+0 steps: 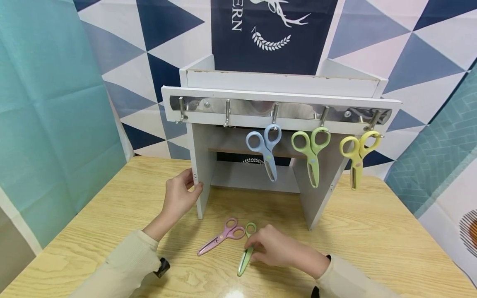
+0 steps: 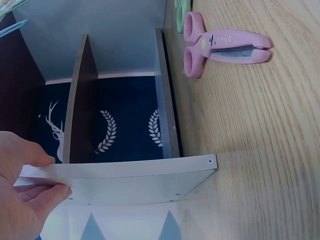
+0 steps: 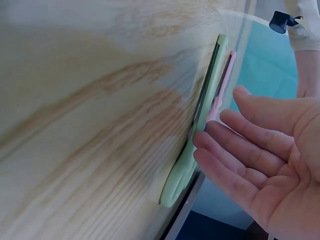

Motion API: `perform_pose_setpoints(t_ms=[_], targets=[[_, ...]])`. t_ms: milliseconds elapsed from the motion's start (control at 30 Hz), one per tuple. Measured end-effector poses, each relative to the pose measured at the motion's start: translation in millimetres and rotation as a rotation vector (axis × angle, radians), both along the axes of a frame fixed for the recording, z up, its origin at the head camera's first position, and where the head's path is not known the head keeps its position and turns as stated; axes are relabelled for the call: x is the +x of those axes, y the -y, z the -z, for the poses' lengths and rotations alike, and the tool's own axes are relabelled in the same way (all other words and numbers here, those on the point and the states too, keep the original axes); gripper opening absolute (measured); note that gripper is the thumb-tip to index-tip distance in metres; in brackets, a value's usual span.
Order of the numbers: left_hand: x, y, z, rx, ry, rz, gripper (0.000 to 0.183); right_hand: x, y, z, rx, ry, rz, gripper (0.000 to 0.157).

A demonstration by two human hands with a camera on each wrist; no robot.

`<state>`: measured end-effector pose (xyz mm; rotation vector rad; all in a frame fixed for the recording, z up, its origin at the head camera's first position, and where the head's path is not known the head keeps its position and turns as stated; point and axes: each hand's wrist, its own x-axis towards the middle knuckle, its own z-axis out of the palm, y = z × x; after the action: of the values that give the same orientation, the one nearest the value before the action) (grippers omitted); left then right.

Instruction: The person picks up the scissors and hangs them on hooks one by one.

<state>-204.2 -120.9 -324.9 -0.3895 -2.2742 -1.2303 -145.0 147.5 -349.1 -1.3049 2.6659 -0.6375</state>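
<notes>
My left hand (image 1: 179, 193) grips the front edge of the white shelf unit's left side panel (image 1: 203, 165), thumb on one face and fingers on the other. Below it, pink scissors (image 1: 219, 239) lie on the wooden table, blades pointing left and toward me. Beside them lie green scissors (image 1: 244, 261), blades toward me. My right hand (image 1: 273, 247) reaches over these green scissors; in the right wrist view its loosely bent fingertips (image 3: 202, 159) are right at their side, with the thumb held apart.
Across the unit's front runs a white board with a metal hook rail (image 1: 253, 106). From its hooks hang blue scissors (image 1: 267, 154), another green pair (image 1: 312, 155) and yellow scissors (image 1: 357, 159). A patterned cloth (image 1: 123, 54) stands behind, and a teal curtain (image 1: 56, 103) on the left.
</notes>
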Motion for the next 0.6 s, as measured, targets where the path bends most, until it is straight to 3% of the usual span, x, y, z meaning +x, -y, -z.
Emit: perform_pose_setpoints(t_ms=[600], targets=[[-1.1,0.2,0.5,0.010,0.005,0.007,0.038,-9.9,-29.1,3.5,-0.058,0.005,0.046,0.017]])
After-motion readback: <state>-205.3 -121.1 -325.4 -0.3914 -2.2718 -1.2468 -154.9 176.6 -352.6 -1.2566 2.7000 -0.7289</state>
